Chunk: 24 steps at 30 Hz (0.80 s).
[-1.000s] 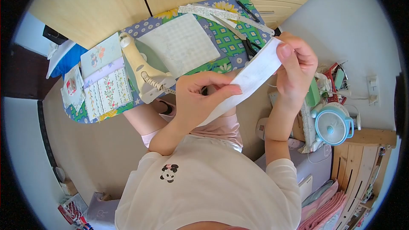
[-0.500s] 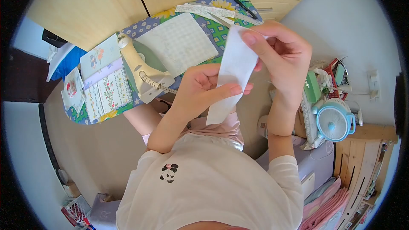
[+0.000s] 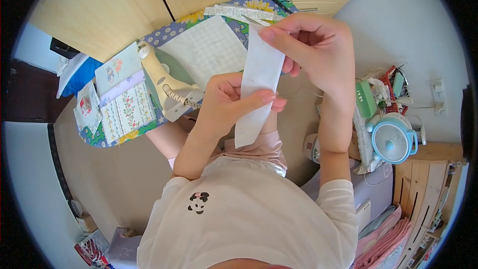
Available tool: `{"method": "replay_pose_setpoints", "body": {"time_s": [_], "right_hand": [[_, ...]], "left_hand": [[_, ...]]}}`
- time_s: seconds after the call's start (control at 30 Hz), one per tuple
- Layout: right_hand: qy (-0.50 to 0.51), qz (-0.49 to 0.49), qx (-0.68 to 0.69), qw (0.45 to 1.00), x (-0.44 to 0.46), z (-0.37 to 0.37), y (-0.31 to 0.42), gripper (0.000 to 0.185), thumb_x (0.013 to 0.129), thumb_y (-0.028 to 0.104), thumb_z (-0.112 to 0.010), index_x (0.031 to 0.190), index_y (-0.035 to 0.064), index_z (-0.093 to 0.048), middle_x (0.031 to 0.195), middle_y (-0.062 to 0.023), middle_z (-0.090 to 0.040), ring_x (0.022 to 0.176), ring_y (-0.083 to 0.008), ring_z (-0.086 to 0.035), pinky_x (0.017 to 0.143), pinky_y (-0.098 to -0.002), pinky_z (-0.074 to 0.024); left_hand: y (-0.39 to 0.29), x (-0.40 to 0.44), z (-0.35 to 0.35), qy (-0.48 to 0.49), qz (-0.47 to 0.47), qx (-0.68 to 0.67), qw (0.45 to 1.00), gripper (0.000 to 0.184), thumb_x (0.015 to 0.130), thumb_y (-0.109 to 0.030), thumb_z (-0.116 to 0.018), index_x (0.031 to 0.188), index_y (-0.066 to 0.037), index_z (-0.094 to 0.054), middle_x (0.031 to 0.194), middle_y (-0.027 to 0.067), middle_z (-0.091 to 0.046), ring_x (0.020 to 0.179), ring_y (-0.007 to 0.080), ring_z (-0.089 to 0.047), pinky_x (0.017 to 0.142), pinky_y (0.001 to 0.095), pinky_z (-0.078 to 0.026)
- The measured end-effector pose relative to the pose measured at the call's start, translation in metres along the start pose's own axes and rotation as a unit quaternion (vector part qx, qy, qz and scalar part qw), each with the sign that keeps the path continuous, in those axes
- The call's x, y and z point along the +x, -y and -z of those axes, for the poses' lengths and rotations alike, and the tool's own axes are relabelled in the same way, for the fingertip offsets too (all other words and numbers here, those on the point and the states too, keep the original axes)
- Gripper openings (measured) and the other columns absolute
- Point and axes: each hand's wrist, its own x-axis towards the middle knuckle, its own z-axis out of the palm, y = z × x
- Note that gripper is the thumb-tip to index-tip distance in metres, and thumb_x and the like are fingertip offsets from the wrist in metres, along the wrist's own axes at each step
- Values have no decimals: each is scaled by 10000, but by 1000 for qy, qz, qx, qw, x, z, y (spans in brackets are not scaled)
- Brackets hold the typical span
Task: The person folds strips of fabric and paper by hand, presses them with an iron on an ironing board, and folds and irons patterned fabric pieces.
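Observation:
A long white strip [image 3: 264,60], paper or cloth, I cannot tell which, hangs slanted between my hands above the ironing board [image 3: 172,27]. My right hand [image 3: 316,45] pinches its upper end between thumb and fingers. Lower down, my left hand [image 3: 241,102] is closed on the strip with the thumb across its front; the lower end dangles free over my lap. Behind the strip, a pale checked sheet [image 3: 209,45] lies flat on the board. A cream iron [image 3: 167,79] with a coiled cord stands left of my left hand.
Floral sheets [image 3: 127,109] and a small plastic packet [image 3: 87,104] lie at the board's left end. Patterned strips [image 3: 239,12], a partly hidden metal blade and a black pen [image 3: 281,5] are at the back. To the right stand a green clock [image 3: 366,99] and a blue-rimmed pot [image 3: 392,139].
Both hands and the strip have shifted slightly left. My right hand has also risen a little, and the strip faces me more broadly. Both grips stay closed.

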Motion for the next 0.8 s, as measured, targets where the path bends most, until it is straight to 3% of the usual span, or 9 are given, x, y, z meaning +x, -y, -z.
{"method": "replay_pose_setpoints", "body": {"time_s": [0.23, 0.8], "right_hand": [[18, 1, -14, 1000, 9, 4, -2, 173, 797, 169, -685, 765, 1, -662, 573, -7, -598, 462, -34, -525, 401, -168, -399], [10, 6, 0, 1000, 11, 6, -2, 168, 792, 180, -690, 781, 13, -675, 569, -1, -592, 452, -28, -508, 395, -163, -387]], "left_hand": [[11, 0, 4, 31, 58, -40, 997, 176, 744, -71, -690, 853, 49, -619, 766, 184, -661, 671, 230, -667, 627, 341, -552], [10, -4, 8, 65, 64, -49, 995, 177, 734, -69, -695, 848, 46, -623, 753, 209, -660, 658, 273, -671, 618, 356, -552]]}}
